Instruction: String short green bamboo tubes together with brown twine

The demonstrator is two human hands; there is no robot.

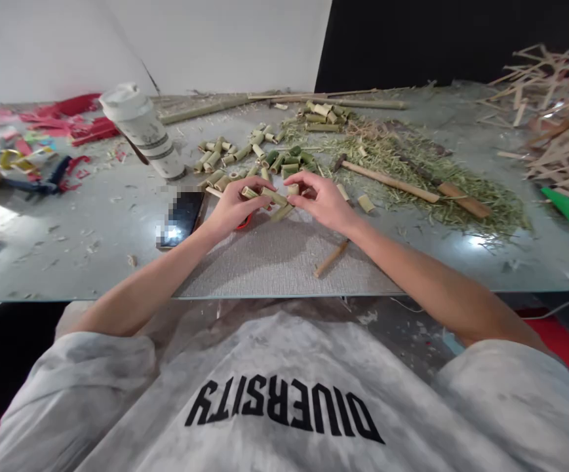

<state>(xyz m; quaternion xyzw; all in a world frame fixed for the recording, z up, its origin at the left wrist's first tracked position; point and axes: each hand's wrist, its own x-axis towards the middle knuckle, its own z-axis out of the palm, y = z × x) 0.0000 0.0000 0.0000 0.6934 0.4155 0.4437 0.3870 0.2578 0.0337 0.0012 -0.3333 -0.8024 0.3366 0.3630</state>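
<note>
Several short bamboo pieces lie in a loose group on the glass-topped table (92, 262), just beyond both hands. My left hand (238, 204) has its thumb and fingers closed around a bamboo piece (273, 195). Opposite it, my right hand (321, 200) pinches a short, pale bamboo piece (293, 189) between thumb and fingers. A split strip of bamboo (281, 213) is just below the fingertips. Part of a red ring-shaped thing (246, 221) shows under my left hand. The two hands are close together but apart.
A hammer (387, 179) lies right of the hands on green shavings (495, 210). A white cup (144, 134) and a phone (182, 219) are on the left. A thin stick (331, 259) rests near the front edge. Wood strips (560, 124) pile up far right.
</note>
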